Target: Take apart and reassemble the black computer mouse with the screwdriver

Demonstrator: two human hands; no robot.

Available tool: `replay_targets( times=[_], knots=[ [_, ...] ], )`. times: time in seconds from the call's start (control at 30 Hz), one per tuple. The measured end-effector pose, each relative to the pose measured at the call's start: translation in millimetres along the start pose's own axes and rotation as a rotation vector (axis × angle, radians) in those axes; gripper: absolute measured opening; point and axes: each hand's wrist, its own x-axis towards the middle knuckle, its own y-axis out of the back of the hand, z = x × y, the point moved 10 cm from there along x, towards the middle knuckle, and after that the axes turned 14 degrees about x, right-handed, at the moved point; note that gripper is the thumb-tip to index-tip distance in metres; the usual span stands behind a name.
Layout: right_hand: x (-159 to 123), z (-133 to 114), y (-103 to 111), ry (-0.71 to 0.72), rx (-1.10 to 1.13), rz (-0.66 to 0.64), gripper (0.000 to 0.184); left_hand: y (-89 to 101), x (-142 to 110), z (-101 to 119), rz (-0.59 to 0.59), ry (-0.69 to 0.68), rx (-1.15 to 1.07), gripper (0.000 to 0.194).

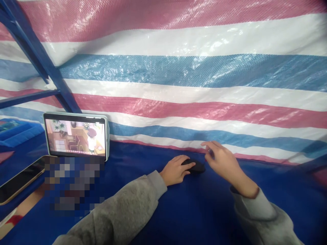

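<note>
Left hand (173, 171) clasped on the left end of the black mouse (196, 166), on blue surface (196, 211) | right hand (224, 164) curled just beside mouse, grip unclear | tablet (76, 136) propped upright, left | striped sheet (178, 110) behind

Black mouse (200, 166), grey sleeves (130, 204), blue tabletop (199, 211) — sheet (163, 69) striped red, white and blue.

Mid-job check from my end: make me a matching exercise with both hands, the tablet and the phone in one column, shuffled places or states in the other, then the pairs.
1. Left hand
2. Tablet
3. Right hand
4. Phone

A. Lit, showing a cartoon
B. To the right of the black mouse
C. Unlit
D. Touching the black mouse

Pairs: 1-D, 2-A, 3-B, 4-C
</note>
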Motion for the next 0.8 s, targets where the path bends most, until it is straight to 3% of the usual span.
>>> replay_targets(
  times=[0.4, 0.6, 0.8],
  knots=[
    [1.0, 8.5, 1.2, -0.080, 0.071, -0.002, 0.028, -3.4, 0.2, -1.7, -0.016, 0.014, -0.012, 0.039],
    [0.3, 7.1, 1.6, -0.052, 0.045, 0.018, 0.035, -2.0, -0.7, -1.4, -0.009, 0.001, -0.010, 0.040],
    [0.3, 5.3, 0.4, -0.039, 0.061, 0.009, 0.028, -0.9, -0.8, -0.8, 0.008, 0.001, -0.005, 0.039]
  ],
)
